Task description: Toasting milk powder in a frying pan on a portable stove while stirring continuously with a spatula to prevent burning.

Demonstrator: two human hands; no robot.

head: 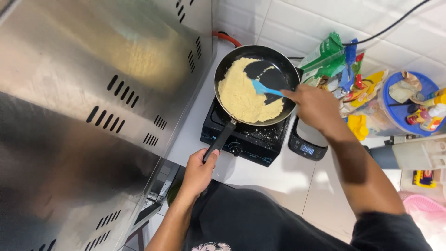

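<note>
In pan [278, 60]: yellow crumbs [241, 95], blue spatula [264, 88].

Setting: a small kitchen. Evidence: white tiled wall [297, 18] and counter [274, 176]; portable black stove [246, 137] carrying a frying pan [255, 83]; digital kitchen scale [307, 142]; food packets [332, 60] heaped alongside; large stainless steel appliance [93, 93] with vent slots.

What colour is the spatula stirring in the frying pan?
Light blue. The spatula, held in the right hand, shows clearly against the black pan in the head view.
</note>
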